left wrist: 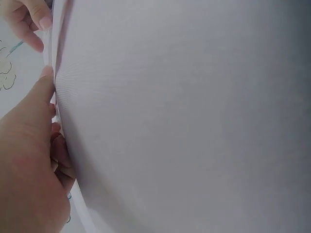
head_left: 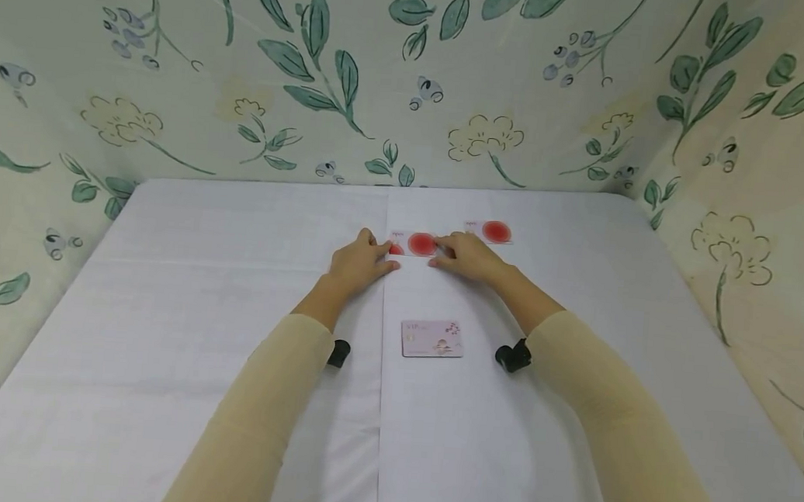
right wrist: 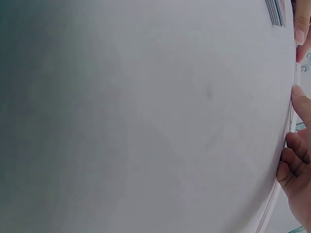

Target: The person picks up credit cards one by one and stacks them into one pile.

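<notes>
In the head view a white card with a red disc [head_left: 422, 244] lies on the white-covered table between my two hands. At its left end is my left hand [head_left: 357, 265], index fingertip touching the edge and thumb just below it on the cloth. My right hand [head_left: 473, 257] is at the other end, a fingertip against the card and the thumb near its lower edge. Both wrist views show the left hand [left wrist: 31, 131] and the right hand [right wrist: 299, 150] low over the cloth; the card is hidden there.
A similar card with a red disc [head_left: 497, 232] lies behind my right hand. Nearer me is a pink VIP card [head_left: 432, 339], seen edge-on in the right wrist view as a small stack [right wrist: 275, 12]. Leaf-patterned fabric [head_left: 317, 66] rises behind the table [head_left: 230, 309].
</notes>
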The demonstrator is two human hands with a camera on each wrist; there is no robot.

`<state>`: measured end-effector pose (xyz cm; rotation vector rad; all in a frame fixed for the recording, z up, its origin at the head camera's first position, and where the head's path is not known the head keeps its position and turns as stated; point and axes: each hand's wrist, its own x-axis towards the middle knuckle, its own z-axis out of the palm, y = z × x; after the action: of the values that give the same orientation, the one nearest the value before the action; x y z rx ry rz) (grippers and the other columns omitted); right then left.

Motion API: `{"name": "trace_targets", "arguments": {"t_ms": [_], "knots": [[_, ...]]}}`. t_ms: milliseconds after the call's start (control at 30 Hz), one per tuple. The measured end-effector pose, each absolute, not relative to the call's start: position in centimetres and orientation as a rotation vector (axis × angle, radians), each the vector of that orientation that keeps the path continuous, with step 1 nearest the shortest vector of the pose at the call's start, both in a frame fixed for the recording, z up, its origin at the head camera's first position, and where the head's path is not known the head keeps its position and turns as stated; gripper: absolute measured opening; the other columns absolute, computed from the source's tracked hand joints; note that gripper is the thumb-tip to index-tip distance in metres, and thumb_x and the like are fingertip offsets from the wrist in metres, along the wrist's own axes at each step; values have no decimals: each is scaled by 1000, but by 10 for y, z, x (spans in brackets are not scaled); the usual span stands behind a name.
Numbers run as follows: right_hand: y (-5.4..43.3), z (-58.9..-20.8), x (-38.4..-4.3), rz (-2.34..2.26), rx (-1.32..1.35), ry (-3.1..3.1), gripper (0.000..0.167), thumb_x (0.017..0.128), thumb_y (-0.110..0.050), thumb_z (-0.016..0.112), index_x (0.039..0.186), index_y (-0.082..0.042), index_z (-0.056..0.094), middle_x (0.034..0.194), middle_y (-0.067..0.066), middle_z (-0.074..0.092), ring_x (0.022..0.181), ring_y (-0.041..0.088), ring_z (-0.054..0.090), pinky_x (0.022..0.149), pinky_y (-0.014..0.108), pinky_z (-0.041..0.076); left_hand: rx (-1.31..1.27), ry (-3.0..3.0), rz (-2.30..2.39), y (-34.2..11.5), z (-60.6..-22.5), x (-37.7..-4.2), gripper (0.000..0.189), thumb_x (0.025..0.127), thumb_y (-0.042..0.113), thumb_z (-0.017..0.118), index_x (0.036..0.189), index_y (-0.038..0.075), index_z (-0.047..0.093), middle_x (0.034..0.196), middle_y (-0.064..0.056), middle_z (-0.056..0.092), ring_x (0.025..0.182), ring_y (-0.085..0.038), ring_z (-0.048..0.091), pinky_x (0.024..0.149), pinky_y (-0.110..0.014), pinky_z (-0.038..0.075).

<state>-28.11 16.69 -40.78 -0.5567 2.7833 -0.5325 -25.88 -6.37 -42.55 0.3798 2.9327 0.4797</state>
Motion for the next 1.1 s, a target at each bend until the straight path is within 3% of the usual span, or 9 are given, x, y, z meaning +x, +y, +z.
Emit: {"name": "trace_targets", "arguments": {"t_ms": [167,333,500,733,1100], "knots": [[165,-406,-282,-584,-481,2774,80,86,-45,65,148,-9,30,82,8,50,76,20,47,74,30,42,368,2938,481,-64,-425,-261,68,89,53,56,145,17,40,119,-10,43,101,-23,51,85,-38,47],[164,-402,-287,-580,-424,2739,82,85,-47,65,150,-14,27,84,8,49,83,21,49,77,31,44,370,2896,399,-59,-420,-265,77,88,58,52,150,17,28,126,-15,41,101,-27,54,86,-41,48],[164,-404,-293,-591,-423,2714,79,86,-44,66,148,-11,30,87,9,48,85,22,48,79,33,42,315,2828,349,-55,-412,-269,80,88,63,48,152,23,20,129,-19,39,99,-32,55,87,-47,45],[163,-408,-294,-640,-430,2707,72,87,-42,66,145,-12,38,73,4,42,71,17,41,65,28,36,285,2786,346,-58,-411,-271,78,87,62,48,151,27,21,127,-19,39,100,-33,54,86,-46,45],[169,-409,-292,-755,-368,2700,62,86,-37,68,141,-17,46,86,7,49,85,20,46,73,30,40,290,2739,457,-63,-412,-277,70,92,52,50,151,27,23,135,-18,36,116,-35,47,97,-51,40]]}}
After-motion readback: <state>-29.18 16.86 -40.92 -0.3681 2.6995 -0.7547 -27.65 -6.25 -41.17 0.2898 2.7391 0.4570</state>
